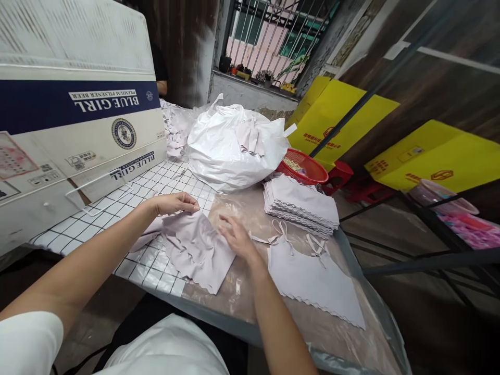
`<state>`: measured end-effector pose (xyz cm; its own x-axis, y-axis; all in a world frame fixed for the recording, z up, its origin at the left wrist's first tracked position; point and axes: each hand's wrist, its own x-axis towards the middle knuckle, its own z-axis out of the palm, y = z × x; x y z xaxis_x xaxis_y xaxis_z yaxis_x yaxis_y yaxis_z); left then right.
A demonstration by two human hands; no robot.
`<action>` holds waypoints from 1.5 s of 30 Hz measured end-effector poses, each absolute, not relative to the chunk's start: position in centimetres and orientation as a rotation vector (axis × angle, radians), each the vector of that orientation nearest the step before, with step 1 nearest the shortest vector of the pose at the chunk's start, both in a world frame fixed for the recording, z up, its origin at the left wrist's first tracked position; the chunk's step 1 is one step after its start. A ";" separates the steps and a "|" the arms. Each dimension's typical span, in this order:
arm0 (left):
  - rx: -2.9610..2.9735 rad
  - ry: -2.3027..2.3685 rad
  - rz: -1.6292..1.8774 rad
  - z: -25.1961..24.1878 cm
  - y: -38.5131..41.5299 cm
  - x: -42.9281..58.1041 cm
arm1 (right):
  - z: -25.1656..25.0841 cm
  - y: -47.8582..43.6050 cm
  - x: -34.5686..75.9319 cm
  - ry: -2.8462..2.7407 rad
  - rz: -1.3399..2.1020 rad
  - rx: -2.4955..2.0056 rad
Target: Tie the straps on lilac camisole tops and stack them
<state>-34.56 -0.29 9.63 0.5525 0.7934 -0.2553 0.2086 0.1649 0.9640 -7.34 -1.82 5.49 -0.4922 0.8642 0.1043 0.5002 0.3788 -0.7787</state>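
A crumpled pale mauve garment piece (201, 252) with a wavy edge lies on the table in front of me. My left hand (179, 202) is closed in a pinch on its upper edge. At the garment's right side is my right hand (238, 238), fingers stretched out and apart, the lower ones close to or touching the fabric. To the right, a camisole top (312, 278) with thin straps and a scalloped hem is spread flat. Behind that top sits a neat stack of matching garment pieces (299, 203).
A large white plastic bag (234, 151) with fabric on it stands at the table's back, near a red basket (307, 165). An upturned-print beer carton (78, 114) rises at left. Yellow boxes (339, 120) and a dark metal frame (429, 260) are at right. Another person's arm (161, 87) shows behind the carton.
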 end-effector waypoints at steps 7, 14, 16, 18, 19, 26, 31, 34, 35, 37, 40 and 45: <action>1.519 0.711 0.428 11.1 -0.2 -35.2 | 7.3 -0.8 -6.3 -1.902 1.557 -0.999; 1.456 0.603 0.452 10.6 -0.2 -34.6 | 8.7 0.0 -2.1 -1.927 1.338 -1.190; 1.449 0.583 0.456 10.6 0.0 -34.2 | 8.8 -0.4 -1.5 -1.903 1.373 -1.195; 1.441 0.591 0.442 10.8 0.0 -34.3 | 9.2 -0.9 -0.5 -1.809 1.376 -1.192; 1.438 0.606 0.434 11.0 0.0 -34.4 | 9.5 -1.1 0.2 -1.750 1.347 -1.198; 1.520 0.695 0.452 13.7 -0.8 -35.3 | 12.1 -1.9 4.9 -1.602 0.957 -1.193; 1.552 0.714 0.590 15.5 -1.6 -35.6 | 13.4 -3.1 6.4 -1.503 0.957 -1.135; 1.579 0.674 0.629 16.4 -2.2 -35.7 | 13.8 -3.6 6.5 -1.551 0.947 -1.178; 1.591 0.675 0.628 16.6 -2.3 -35.7 | 13.7 -3.5 6.3 -1.570 0.965 -1.183; 1.616 0.716 0.616 16.4 -2.0 -35.7 | 13.0 -3.0 5.8 -1.605 1.048 -1.211; 1.635 0.882 0.550 14.7 -1.2 -35.9 | 10.6 -1.9 5.1 -1.664 1.041 -1.379; 1.860 1.595 0.519 9.2 -3.0 -36.3 | 5.4 -3.9 5.2 -1.728 0.771 -1.638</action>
<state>-36.28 -3.04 9.15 0.1908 0.9764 -0.1014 0.7299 -0.0721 0.6797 5.16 -3.88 5.44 -0.0305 0.9984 0.0481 0.6312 0.0566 -0.7736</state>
